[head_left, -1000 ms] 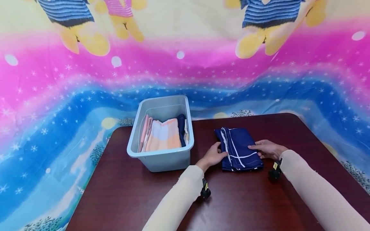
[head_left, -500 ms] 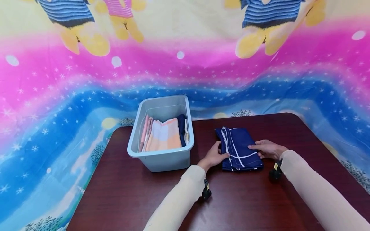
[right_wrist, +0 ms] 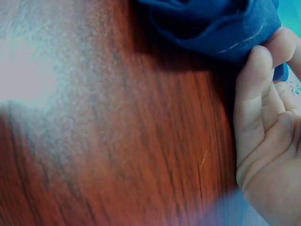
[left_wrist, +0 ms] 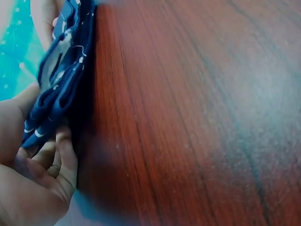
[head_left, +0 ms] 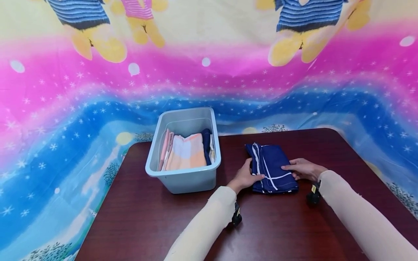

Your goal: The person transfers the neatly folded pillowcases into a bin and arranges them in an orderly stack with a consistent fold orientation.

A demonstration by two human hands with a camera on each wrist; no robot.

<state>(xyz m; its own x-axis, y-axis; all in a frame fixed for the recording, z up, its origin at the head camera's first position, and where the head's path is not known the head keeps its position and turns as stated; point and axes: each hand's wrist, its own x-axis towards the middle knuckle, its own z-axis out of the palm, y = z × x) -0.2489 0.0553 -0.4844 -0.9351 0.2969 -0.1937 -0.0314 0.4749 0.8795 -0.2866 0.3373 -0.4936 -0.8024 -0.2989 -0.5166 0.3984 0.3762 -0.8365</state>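
Observation:
A navy blue cloth (head_left: pixel 277 157) with white lines lies folded into a flat rectangle on the dark red wooden table (head_left: pixel 277 232). At its left edge, my left hand (head_left: pixel 244 177) pinches it, thumb on top. The left wrist view shows fingers (left_wrist: pixel 66 155) tucked below the layered folds of the cloth (left_wrist: pixel 56 94). My right hand (head_left: pixel 304 169) holds the opposite edge, its thumb lying on the upper face. In the right wrist view, fingertips (right_wrist: pixel 259 61) touch the cloth's side (right_wrist: pixel 211 30), close to the tabletop.
Left of the cloth stands a light grey-blue plastic bin (head_left: pixel 187 181). Folded fabrics stand on edge inside it: pink pieces, a peach-and-white checked one (head_left: pixel 186 152), and a navy one (head_left: pixel 206 145). A printed cloth backdrop (head_left: pixel 209 79) hangs behind the table.
My left hand has shifted slightly to the right, and its thumb reaches a little farther over the cloth. My right hand keeps its place at the right edge.

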